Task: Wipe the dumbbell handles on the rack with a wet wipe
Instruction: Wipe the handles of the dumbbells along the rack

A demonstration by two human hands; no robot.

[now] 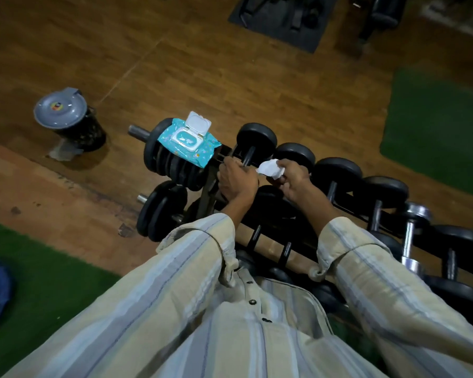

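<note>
A wood floor (230, 64) with green mats (437, 126) runs under a dark rack (347, 199) of dumbbells. The left hand (236, 180) curls round the handle (248, 156) of the leftmost dumbbell on the top row. Just beside it, the right hand (292, 180) pinches a crumpled white wipe (271, 168), close to that handle but not touching it. An open wipes pack (187, 141) lies on stacked plates (172, 165) left of the hands. A lidded bin (69, 120) stands farther left on the floor.
</note>
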